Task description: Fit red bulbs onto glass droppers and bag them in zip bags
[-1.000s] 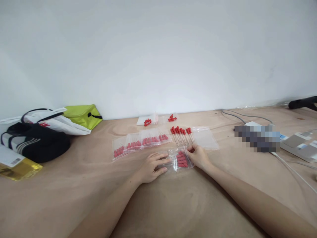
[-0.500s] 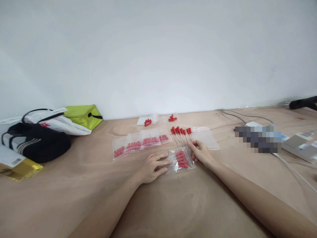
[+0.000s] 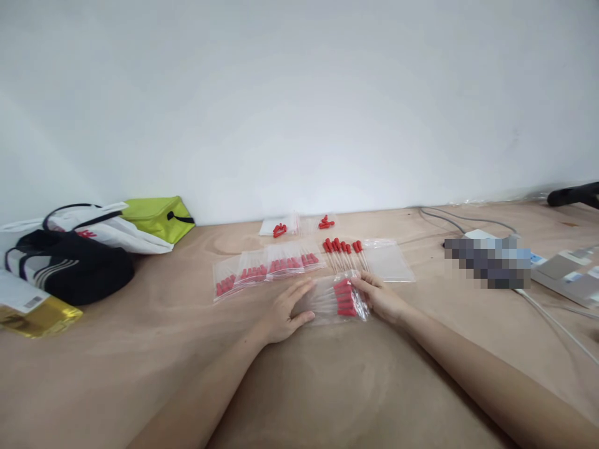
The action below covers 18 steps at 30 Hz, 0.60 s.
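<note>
A clear zip bag lies in front of me, holding several pale sticks with red tips. Thumb and fingers of my right hand are closed on the bag's right end, beside the red tips. My left hand rests at the bag's left end, its fingers stretched out and thumb apart. Just beyond the bag lies a loose row of red-tipped sticks. To its right is a flat clear bag. Several filled bags overlap in a row on the left.
Small red caps and more red caps lie on bags near the wall. At left sit a black bag, a lime-green bag and a gold packet. Cables and a blurred-out object lie at right.
My right hand has moved onto the bag's right end, which now bends up and crinkles. The fingers of my left hand have drawn slightly back to the left.
</note>
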### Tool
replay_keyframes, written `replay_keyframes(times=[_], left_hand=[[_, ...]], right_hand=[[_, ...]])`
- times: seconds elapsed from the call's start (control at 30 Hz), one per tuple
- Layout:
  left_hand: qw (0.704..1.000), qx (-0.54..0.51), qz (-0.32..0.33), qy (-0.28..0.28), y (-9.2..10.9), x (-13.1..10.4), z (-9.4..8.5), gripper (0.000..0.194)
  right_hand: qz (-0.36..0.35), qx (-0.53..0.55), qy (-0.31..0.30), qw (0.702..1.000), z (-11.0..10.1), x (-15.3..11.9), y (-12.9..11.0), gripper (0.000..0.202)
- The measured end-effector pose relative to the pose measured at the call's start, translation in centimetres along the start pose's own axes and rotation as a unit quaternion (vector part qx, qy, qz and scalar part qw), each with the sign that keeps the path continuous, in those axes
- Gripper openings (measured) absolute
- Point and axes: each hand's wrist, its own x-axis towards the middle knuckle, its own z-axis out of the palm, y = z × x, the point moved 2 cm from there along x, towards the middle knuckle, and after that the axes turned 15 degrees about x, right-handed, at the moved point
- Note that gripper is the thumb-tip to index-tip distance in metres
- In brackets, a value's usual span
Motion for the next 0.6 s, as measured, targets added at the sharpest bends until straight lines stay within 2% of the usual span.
replay_keyframes(times=[0.07,0.17,0.2,0.27,0.37,0.43,0.5,0.57,0.6], left_hand=[[0.998,-0.007,-0.027,0.054,-0.2,-0.1,0.0,0.051],[0.985,-0.051,-0.11,0.119,-0.3,-0.2,0.2,0.044],[0.981,-0.086,-0.131,0.115,-0.1,-0.2,0.4,0.043],[0.97,-0.185,-0.14,0.073,0.9,-0.1,0.9,0.045],[0.93,-0.344,-0.128,0.02,3.2,0.2,1.6,0.052],[0.894,-0.426,-0.14,0.028,4.4,0.3,1.9,0.051],[0.87,-0.457,-0.177,0.06,5.0,0.4,1.9,0.048],[0.866,-0.44,-0.221,0.086,4.6,0.7,1.3,0.045],[0.87,-0.421,-0.24,0.089,4.2,1.0,0.8,0.043]], right_hand=[[-0.005,0.027,0.018,0.999,-0.1,-0.2,0.0,0.027],[-0.05,0.019,0.039,0.998,-0.9,-0.1,-0.5,0.024],[-0.066,0.012,0.038,0.997,-1.1,0.0,-0.7,0.025],[-0.083,0.004,0.029,0.996,-1.3,-0.1,-0.8,0.027],[-0.072,0.01,-0.004,0.997,-0.6,-0.9,-0.3,0.031],[-0.049,0.014,-0.049,0.998,0.4,-1.8,0.3,0.031],[-0.019,-0.012,-0.108,0.994,1.2,-2.5,0.9,0.032],[-0.005,-0.094,-0.139,0.986,1.4,-2.7,1.0,0.033],[-0.022,-0.154,-0.127,0.98,1.2,-2.5,0.7,0.033]])
